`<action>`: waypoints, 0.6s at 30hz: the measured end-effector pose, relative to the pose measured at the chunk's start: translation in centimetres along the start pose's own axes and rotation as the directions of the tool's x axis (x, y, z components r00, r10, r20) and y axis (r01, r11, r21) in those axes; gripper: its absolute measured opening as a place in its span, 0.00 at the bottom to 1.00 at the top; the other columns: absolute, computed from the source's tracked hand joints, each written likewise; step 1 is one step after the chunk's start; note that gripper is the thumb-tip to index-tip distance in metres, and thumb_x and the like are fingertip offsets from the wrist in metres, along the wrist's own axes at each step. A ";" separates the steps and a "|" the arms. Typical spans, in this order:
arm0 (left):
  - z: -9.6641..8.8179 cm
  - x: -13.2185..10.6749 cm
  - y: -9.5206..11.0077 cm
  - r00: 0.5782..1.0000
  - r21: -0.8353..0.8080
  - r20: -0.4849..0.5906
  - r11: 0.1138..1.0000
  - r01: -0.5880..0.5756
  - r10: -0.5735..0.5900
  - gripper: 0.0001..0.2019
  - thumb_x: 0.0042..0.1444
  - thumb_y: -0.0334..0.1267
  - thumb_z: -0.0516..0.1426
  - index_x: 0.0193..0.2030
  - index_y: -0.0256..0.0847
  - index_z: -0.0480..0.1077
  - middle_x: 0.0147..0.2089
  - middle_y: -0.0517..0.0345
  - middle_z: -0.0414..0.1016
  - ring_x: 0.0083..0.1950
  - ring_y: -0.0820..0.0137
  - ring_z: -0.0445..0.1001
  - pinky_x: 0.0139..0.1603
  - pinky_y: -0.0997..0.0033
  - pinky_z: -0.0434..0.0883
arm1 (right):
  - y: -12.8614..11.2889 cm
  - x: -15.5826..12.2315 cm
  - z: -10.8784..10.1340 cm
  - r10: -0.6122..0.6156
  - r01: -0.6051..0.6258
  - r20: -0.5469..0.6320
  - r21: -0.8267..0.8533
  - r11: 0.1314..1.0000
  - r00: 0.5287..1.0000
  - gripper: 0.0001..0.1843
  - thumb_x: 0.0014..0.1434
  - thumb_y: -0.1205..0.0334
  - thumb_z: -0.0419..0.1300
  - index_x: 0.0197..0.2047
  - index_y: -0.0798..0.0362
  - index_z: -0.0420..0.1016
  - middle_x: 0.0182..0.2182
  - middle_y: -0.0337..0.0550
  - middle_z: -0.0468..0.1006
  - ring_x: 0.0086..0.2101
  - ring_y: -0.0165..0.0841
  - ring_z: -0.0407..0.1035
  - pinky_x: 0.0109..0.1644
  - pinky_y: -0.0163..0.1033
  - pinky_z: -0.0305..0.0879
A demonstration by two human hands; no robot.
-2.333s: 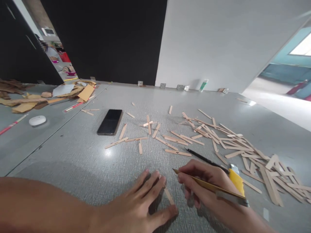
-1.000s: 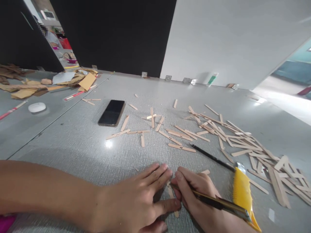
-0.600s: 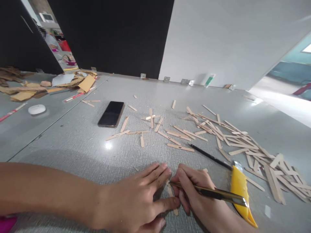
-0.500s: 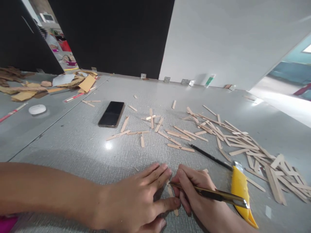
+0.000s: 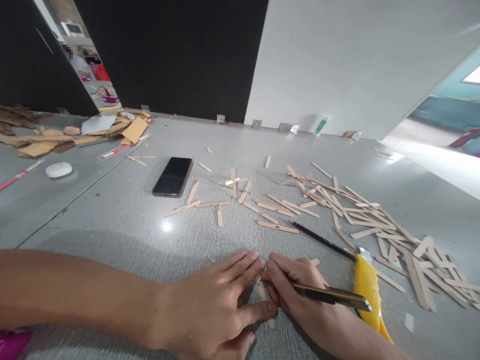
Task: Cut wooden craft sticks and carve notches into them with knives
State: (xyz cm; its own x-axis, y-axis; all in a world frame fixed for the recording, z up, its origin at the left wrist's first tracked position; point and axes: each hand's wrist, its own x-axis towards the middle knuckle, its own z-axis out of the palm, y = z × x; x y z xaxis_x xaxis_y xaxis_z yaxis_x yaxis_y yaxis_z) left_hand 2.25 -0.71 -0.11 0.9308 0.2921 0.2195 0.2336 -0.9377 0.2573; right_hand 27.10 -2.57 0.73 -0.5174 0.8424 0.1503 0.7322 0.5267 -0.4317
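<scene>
My left hand (image 5: 210,305) lies flat on the grey table, fingers stretched out and pressing on a small wooden craft stick (image 5: 263,292). Parts of that stick are hidden under the fingers. Close against it, my right hand (image 5: 296,285) is closed around a slim gold-and-black craft knife (image 5: 333,296), held like a pen. The knife's tip meets the stick near the left fingertips, partly covered by my right fingers. Partly behind my right forearm lies a yellow-handled tool (image 5: 366,287). A thin black pen-like tool (image 5: 322,240) points away from it toward the loose sticks.
Many craft sticks (image 5: 371,220) are heaped at right, with notched ones (image 5: 277,227) ahead of my hands. A phone (image 5: 172,176), a white earbud case (image 5: 59,170) and torn cardboard (image 5: 135,130) lie left. Black and white panels (image 5: 318,60) close off the back.
My right hand and the knife have shifted slightly left, closer to my left fingertips. The left hand stays nearly in place on the stick.
</scene>
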 end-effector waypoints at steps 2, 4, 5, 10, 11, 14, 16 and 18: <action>0.1 0.0 0.1 1.000 0.009 -0.015 1.000 0.005 -0.005 0.26 0.72 0.44 0.54 0.73 0.36 0.65 0.77 0.26 0.58 0.81 0.39 0.51 0.78 0.41 0.60 | 0.3 -0.1 0.1 -0.044 0.045 0.020 -0.039 0.998 0.999 0.14 0.76 0.63 0.47 0.37 0.47 0.68 0.32 0.42 0.76 0.32 0.36 0.69 0.38 0.40 0.67; 0.1 0.0 0.1 1.000 0.011 -0.027 1.000 0.003 -0.003 0.26 0.72 0.44 0.53 0.72 0.36 0.66 0.77 0.24 0.59 0.80 0.39 0.52 0.78 0.41 0.59 | 0.3 0.0 0.1 -0.032 0.033 0.044 -0.039 0.999 0.999 0.14 0.76 0.64 0.49 0.35 0.47 0.66 0.30 0.39 0.75 0.30 0.35 0.68 0.37 0.39 0.65; 0.1 0.0 0.0 1.000 0.010 -0.032 1.000 0.001 0.000 0.26 0.72 0.44 0.53 0.72 0.36 0.66 0.77 0.24 0.59 0.80 0.39 0.53 0.78 0.41 0.60 | 0.2 0.1 0.1 -0.008 0.010 0.052 -0.027 1.000 0.999 0.16 0.76 0.64 0.49 0.34 0.47 0.64 0.28 0.38 0.74 0.29 0.33 0.67 0.36 0.38 0.64; 0.0 0.1 -0.2 0.999 -0.003 -0.034 1.000 -0.006 0.006 0.26 0.72 0.43 0.54 0.72 0.35 0.67 0.78 0.26 0.57 0.80 0.39 0.54 0.78 0.42 0.59 | -0.3 0.5 0.2 0.100 -0.100 0.008 0.062 0.993 0.995 0.21 0.79 0.60 0.46 0.31 0.47 0.63 0.25 0.36 0.73 0.26 0.32 0.66 0.34 0.38 0.62; 0.0 0.1 -0.2 0.999 -0.003 -0.036 1.000 -0.008 0.008 0.26 0.72 0.43 0.54 0.72 0.35 0.67 0.78 0.27 0.57 0.80 0.39 0.55 0.79 0.43 0.59 | -0.3 0.6 0.3 0.113 -0.113 0.001 0.070 0.991 0.994 0.21 0.79 0.59 0.45 0.31 0.47 0.64 0.25 0.36 0.73 0.26 0.32 0.66 0.34 0.38 0.63; -0.1 0.1 -0.2 0.999 0.006 -0.052 1.000 -0.012 0.013 0.25 0.72 0.43 0.54 0.72 0.35 0.67 0.77 0.27 0.59 0.80 0.40 0.56 0.79 0.44 0.59 | -0.3 0.5 0.3 0.129 -0.128 0.001 0.077 0.989 0.992 0.22 0.80 0.58 0.45 0.31 0.47 0.64 0.25 0.36 0.74 0.26 0.32 0.67 0.35 0.38 0.64; -0.1 0.1 -0.1 0.998 0.011 -0.056 1.000 -0.012 0.013 0.25 0.73 0.43 0.54 0.72 0.35 0.67 0.77 0.27 0.59 0.80 0.40 0.56 0.79 0.45 0.59 | -0.4 0.4 0.2 0.134 -0.134 0.004 0.083 0.988 0.991 0.21 0.79 0.58 0.46 0.32 0.47 0.65 0.26 0.37 0.75 0.27 0.33 0.68 0.35 0.39 0.65; -0.1 0.0 0.0 0.999 0.010 -0.050 1.000 -0.006 0.006 0.25 0.73 0.43 0.53 0.72 0.35 0.67 0.77 0.27 0.59 0.80 0.40 0.56 0.79 0.45 0.59 | -0.6 0.4 0.1 0.134 -0.134 0.007 0.093 0.987 0.991 0.21 0.79 0.58 0.46 0.32 0.47 0.65 0.26 0.37 0.75 0.28 0.33 0.69 0.36 0.38 0.66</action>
State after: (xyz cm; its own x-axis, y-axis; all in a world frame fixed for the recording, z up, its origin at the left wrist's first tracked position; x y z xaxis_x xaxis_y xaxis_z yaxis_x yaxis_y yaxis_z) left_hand 2.20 -0.66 0.00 0.9171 0.2952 0.2679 0.2309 -0.9412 0.2468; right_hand 26.41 -2.53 0.92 -0.4178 0.9046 0.0848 0.7507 0.3963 -0.5285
